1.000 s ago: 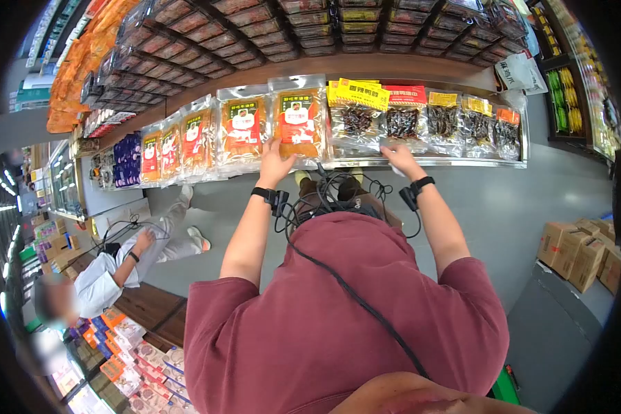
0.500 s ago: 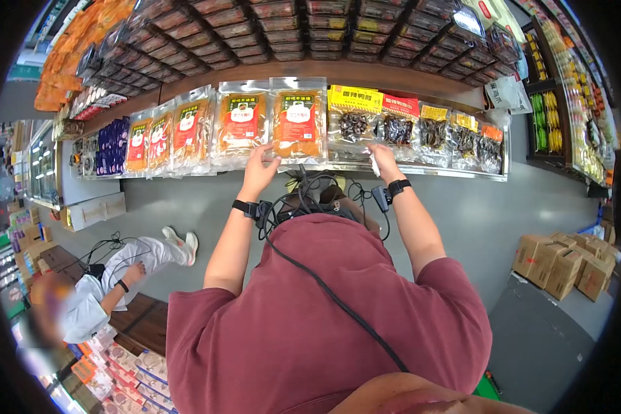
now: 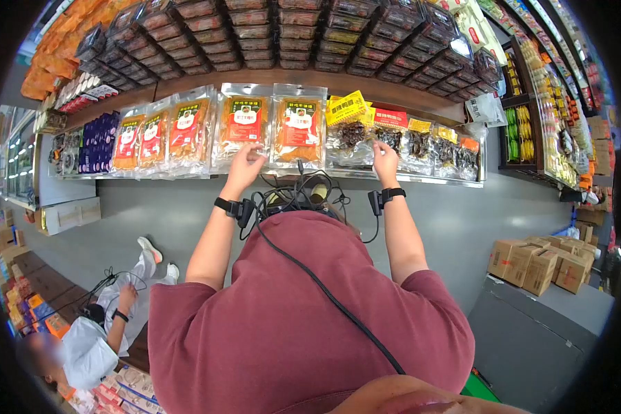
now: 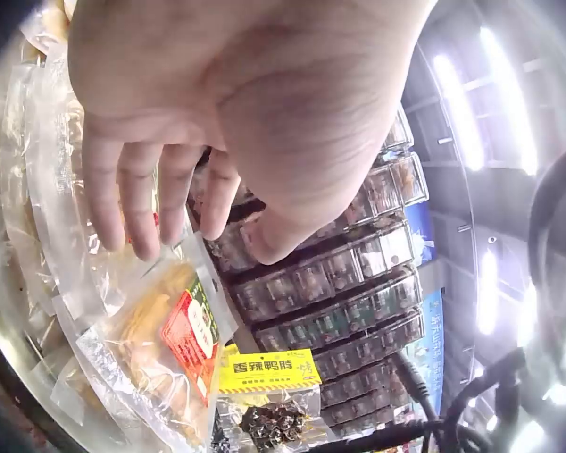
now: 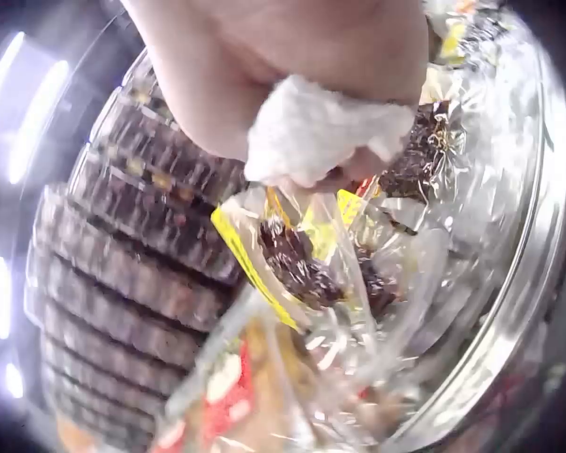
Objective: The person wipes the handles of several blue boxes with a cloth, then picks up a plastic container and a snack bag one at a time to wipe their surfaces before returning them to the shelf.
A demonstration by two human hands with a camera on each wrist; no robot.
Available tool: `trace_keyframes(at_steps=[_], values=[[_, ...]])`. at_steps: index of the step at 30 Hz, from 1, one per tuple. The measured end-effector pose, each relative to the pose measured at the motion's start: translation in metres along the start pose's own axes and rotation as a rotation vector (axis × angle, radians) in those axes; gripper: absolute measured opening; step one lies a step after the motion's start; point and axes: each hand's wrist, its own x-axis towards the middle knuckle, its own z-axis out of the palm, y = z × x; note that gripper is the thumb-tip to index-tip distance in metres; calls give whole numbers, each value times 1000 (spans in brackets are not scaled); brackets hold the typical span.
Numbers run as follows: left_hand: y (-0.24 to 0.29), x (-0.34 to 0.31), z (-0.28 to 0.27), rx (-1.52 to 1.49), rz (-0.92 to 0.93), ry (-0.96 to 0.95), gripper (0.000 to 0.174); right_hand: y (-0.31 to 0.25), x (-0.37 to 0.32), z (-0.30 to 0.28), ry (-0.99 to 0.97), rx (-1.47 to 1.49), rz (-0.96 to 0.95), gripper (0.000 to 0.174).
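Observation:
My left hand (image 3: 246, 165) is at the lower edge of the clear bags of orange food with red labels, near the gap between two of them. Its fingers hang nearly straight in the left wrist view, over a red-labelled bag (image 4: 174, 340), and hold nothing. My right hand (image 3: 385, 162) holds a crumpled white tissue (image 5: 311, 132) in curled fingers. Those fingertips are right at the lower right of a bag of dark food with a yellow header (image 3: 347, 110). That bag lies tilted, overlapping its neighbour with a red header (image 3: 391, 119).
A metal-edged shelf (image 3: 455, 182) carries the row of bags, purple packs (image 3: 95, 150) at its left. Stacked clear boxes (image 3: 248, 34) rise behind. Looping cables (image 3: 303, 190) hang at my waist. Another person (image 3: 93, 352) is at lower left; cartons (image 3: 541, 265) stand at right.
My left hand has moved left from the rightmost orange-food bag toward the one beside it. The yellow-headed bag, tilted and then straight, is tilted again beside my right hand. The head view has shifted.

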Motion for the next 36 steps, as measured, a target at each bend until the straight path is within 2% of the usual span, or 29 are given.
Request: trace_keyframes(at_steps=[1,3,5,7,8,10,11,13,14,16,19,20,22,24,25,27,28,29,31,33,34,36], values=[[2,2,-3,-12,-32,-49,36,-3,0,-2,1,-9,-4,28],[-3,7,-6,-51,-17,-71,36,-15,0,-10,-174,641,326,26],[1,10,-9,-88,3,-86,36,-35,2,-26,-208,727,274,23],[33,8,-21,-350,-245,-262,40,-82,-2,-56,-229,877,257,21],[40,11,-28,-354,-235,-261,40,-95,-2,-68,-254,885,183,22],[55,15,-41,-421,-218,-570,50,-134,-7,-91,-282,983,84,22],[66,15,-47,-422,-206,-566,50,-152,-10,-101,-312,1021,41,22],[94,7,-56,-487,-56,-706,59,-182,-17,-108,-362,1078,-23,21],[110,-2,-59,-491,-51,-683,59,-197,-22,-108,-415,1138,-70,21],[140,-21,-62,-635,220,-585,60,-233,-31,-103,-480,1142,-66,20],[154,-38,-62,-820,379,-230,52,-285,-48,-82,-584,1042,-104,20],[154,-43,-72,-813,384,-207,52,-288,-51,-75,-599,935,-101,21],[164,-55,-92,-816,229,-95,43,-289,-50,-63,-618,828,-110,23],[160,-59,-105,-816,239,-50,40,-290,-45,-56,-276,520,-364,29],[160,-62,-110,-817,242,-17,38,-294,-45,-64,-318,660,-235,36],[162,-73,-119,-837,204,4,37,-287,-37,-69,-336,891,-336,43],[165,-75,-120,-813,203,31,36,-308,-42,-84,-374,938,-280,49],[165,-78,-122,-790,205,56,35,-314,-42,-87,-377,855,-346,53],[164,-81,-123,-769,212,59,35,-338,-48,-88,-360,775,-504,49],[162,-82,-119,-751,221,58,35,-366,-50,-88,-360,641,-753,40],[161,-82,-117,-751,213,69,35,-378,-53,-84,-271,522,-832,31],[162,-85,-114,-748,208,76,35,-399,-63,-68,-149,474,-900,31]])
